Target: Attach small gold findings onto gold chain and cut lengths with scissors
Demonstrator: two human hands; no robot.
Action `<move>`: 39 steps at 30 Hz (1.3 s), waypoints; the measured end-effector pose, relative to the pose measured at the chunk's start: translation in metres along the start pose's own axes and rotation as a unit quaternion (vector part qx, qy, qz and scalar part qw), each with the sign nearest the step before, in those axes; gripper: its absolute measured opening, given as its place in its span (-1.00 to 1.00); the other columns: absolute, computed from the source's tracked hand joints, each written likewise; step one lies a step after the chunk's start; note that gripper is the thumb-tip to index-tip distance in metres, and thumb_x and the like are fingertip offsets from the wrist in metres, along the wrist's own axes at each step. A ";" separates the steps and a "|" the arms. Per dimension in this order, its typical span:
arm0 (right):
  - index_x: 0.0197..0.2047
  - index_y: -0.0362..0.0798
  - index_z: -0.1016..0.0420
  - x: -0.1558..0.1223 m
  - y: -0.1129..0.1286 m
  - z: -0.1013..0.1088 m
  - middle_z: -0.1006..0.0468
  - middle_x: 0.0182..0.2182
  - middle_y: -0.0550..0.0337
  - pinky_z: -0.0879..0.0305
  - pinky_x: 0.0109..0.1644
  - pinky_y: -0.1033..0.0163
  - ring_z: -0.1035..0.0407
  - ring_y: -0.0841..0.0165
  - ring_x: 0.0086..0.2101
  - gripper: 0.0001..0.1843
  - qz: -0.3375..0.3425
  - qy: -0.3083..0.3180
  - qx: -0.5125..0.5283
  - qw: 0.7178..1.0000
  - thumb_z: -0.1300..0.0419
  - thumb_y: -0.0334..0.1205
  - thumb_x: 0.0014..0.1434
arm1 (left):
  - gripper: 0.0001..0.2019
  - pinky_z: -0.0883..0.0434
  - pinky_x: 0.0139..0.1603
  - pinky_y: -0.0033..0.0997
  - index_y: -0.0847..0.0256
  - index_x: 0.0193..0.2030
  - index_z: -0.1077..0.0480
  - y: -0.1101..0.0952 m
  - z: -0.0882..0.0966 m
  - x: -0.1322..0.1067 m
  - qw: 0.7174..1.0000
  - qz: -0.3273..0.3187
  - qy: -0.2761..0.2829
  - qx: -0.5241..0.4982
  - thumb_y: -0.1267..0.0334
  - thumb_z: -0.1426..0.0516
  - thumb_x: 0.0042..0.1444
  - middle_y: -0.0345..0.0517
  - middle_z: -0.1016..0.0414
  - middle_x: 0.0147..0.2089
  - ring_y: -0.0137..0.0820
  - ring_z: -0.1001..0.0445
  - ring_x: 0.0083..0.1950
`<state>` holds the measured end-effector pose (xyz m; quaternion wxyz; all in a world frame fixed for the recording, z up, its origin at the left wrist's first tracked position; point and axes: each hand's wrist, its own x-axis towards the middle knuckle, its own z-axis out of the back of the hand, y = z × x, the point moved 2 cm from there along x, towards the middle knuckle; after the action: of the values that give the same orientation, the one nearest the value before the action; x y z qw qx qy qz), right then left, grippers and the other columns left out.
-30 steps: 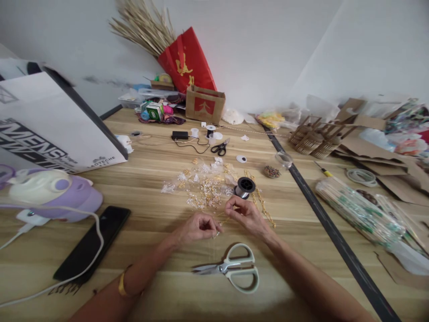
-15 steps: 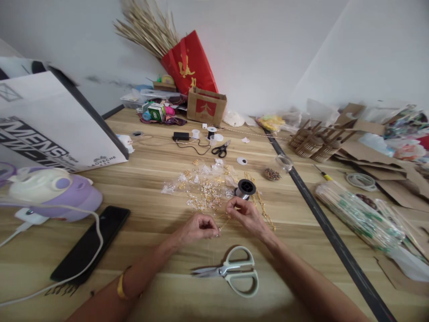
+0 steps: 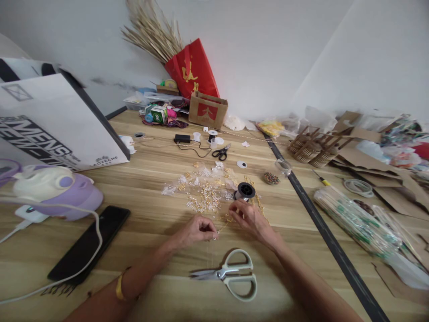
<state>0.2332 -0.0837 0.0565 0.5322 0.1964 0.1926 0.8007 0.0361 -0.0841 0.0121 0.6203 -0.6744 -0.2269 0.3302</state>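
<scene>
My left hand (image 3: 197, 229) rests on the wooden table (image 3: 157, 179) with its fingers curled in a pinch on something small and gold at its fingertips, too small to name. My right hand (image 3: 250, 218) is just to its right, fingers pinched together over a thin gold strand that runs between the two hands. Beyond them lies a scatter of small gold and clear beads (image 3: 204, 192) on plastic bags. A dark spool of thread (image 3: 245, 191) stands right above my right hand. Pale-handled scissors (image 3: 231, 275) lie shut between my forearms.
A black phone (image 3: 90, 243) and a white cable (image 3: 60, 279) lie at the left, near a purple device (image 3: 50, 192) and a white shopping bag (image 3: 50, 125). Black scissors (image 3: 221, 152), a red bag (image 3: 194, 71), cardboard pieces (image 3: 368, 152) and a packet of sticks (image 3: 358, 219) stand farther off.
Both hands stay pinched at the same spot; my right hand has lowered slightly toward the table. The view has shifted a little.
</scene>
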 end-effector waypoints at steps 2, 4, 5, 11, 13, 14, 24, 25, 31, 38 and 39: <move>-0.14 -0.08 -0.39 -0.003 0.000 0.002 -0.44 -0.19 0.06 -0.21 -0.38 0.31 -0.37 0.36 -0.39 -0.81 -0.002 -0.006 -0.102 0.995 -0.06 -0.33 0.16 | -0.69 -0.29 -0.44 -0.53 0.36 -0.47 -0.47 0.000 0.000 0.000 1.000 -0.004 -0.001 0.007 0.07 -0.26 -0.11 -0.11 -0.50 -0.51 -0.51 -0.36 -0.50; 0.01 -0.05 -0.32 -0.007 0.004 0.005 -0.38 -0.03 0.00 -0.24 -0.34 0.28 -0.40 0.30 -0.30 -0.66 0.001 -0.018 -0.150 0.988 -0.08 -0.36 0.14 | -0.68 -0.30 -0.43 -0.53 0.36 -0.48 -0.47 0.000 0.000 0.000 1.000 -0.004 -0.002 0.007 0.07 -0.26 -0.11 -0.10 -0.50 -0.50 -0.50 -0.37 -0.49; 0.08 -0.04 -0.26 -0.009 0.007 0.007 -0.34 0.02 -0.01 -0.26 -0.31 0.27 -0.41 0.27 -0.25 -0.58 0.009 -0.020 -0.155 0.988 -0.10 -0.37 0.12 | -0.68 -0.30 -0.43 -0.53 0.36 -0.48 -0.47 -0.001 0.000 0.000 1.000 -0.004 -0.001 0.005 0.06 -0.26 -0.12 -0.10 -0.50 -0.51 -0.50 -0.37 -0.49; 0.09 0.06 -0.25 -0.023 0.028 0.027 -0.38 0.03 0.08 -0.30 -0.20 0.18 -0.43 0.21 -0.19 -0.44 0.052 0.074 -0.090 0.992 -0.23 -0.38 0.01 | -0.71 -0.31 -0.43 -0.53 0.35 -0.49 -0.48 0.001 0.000 0.001 1.000 -0.004 0.002 -0.007 0.09 -0.26 -0.12 -0.12 -0.50 -0.51 -0.51 -0.37 -0.50; 0.07 0.08 -0.26 -0.028 0.035 0.033 -0.40 0.00 0.11 -0.30 -0.24 0.20 -0.44 0.25 -0.26 -0.45 0.052 0.093 -0.073 0.992 -0.26 -0.35 0.00 | -0.73 -0.30 -0.43 -0.54 0.35 -0.49 -0.48 0.002 -0.001 0.001 1.000 -0.005 -0.002 -0.006 0.12 -0.26 -0.11 -0.13 -0.49 -0.52 -0.51 -0.36 -0.50; 0.06 0.08 -0.27 -0.029 0.038 0.035 -0.41 -0.03 0.12 -0.30 -0.28 0.23 -0.44 0.30 -0.33 -0.47 0.049 0.093 -0.058 0.993 -0.26 -0.35 0.01 | -0.74 -0.29 -0.43 -0.54 0.35 -0.49 -0.48 0.002 -0.001 0.001 1.000 -0.005 -0.005 -0.007 0.13 -0.25 -0.10 -0.14 -0.49 -0.52 -0.52 -0.35 -0.50; -0.32 -0.06 -0.32 -0.024 0.059 -0.001 -0.40 -0.38 0.18 -0.16 -0.41 0.36 -0.34 0.41 -0.46 -0.87 0.090 0.085 -0.019 0.992 -0.02 -0.44 0.23 | -0.72 -0.30 -0.40 -0.51 0.34 -0.46 -0.48 0.002 0.000 0.001 1.000 -0.020 0.006 -0.011 0.10 -0.25 -0.10 -0.11 -0.51 -0.49 -0.47 -0.40 -0.46; -0.33 -0.07 -0.31 -0.022 0.058 -0.005 -0.40 -0.39 0.18 -0.15 -0.42 0.36 -0.34 0.42 -0.47 -0.87 0.088 0.087 -0.026 0.992 -0.03 -0.43 0.23 | -0.72 -0.30 -0.40 -0.50 0.34 -0.46 -0.48 0.003 0.000 0.001 1.000 -0.022 0.006 -0.008 0.10 -0.25 -0.09 -0.11 -0.51 -0.48 -0.46 -0.40 -0.45; -0.31 -0.07 -0.33 -0.019 0.047 -0.017 -0.41 -0.39 0.20 -0.12 -0.42 0.37 -0.32 0.43 -0.46 -0.91 0.095 0.077 -0.013 0.992 -0.07 -0.41 0.22 | -0.73 -0.25 -0.46 -0.54 0.34 -0.46 -0.48 0.003 0.001 0.000 1.000 -0.018 0.004 0.002 0.11 -0.24 -0.08 -0.15 -0.48 -0.53 -0.49 -0.36 -0.50; -0.39 -0.07 -0.31 -0.016 0.044 -0.015 -0.40 -0.48 0.26 -0.07 -0.46 0.38 -0.28 0.46 -0.52 -0.86 0.066 0.098 -0.007 0.993 -0.06 -0.40 0.23 | -0.76 -0.28 -0.43 -0.53 0.35 -0.48 -0.47 0.000 0.000 0.000 0.999 -0.028 0.006 -0.018 0.15 -0.23 -0.07 -0.12 -0.49 -0.50 -0.51 -0.36 -0.50; -0.39 -0.07 -0.33 -0.015 0.045 -0.015 -0.41 -0.47 0.25 -0.08 -0.45 0.37 -0.29 0.46 -0.51 -0.85 0.067 0.107 -0.014 0.992 -0.05 -0.40 0.23 | -0.76 -0.28 -0.44 -0.54 0.35 -0.48 -0.47 0.001 0.000 0.000 0.999 -0.027 0.005 -0.020 0.15 -0.24 -0.07 -0.12 -0.49 -0.51 -0.51 -0.36 -0.50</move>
<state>0.1960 -0.1153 0.0658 0.4563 0.1141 0.2234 0.8537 0.0360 -0.0840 0.0113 0.6167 -0.6815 -0.2486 0.3057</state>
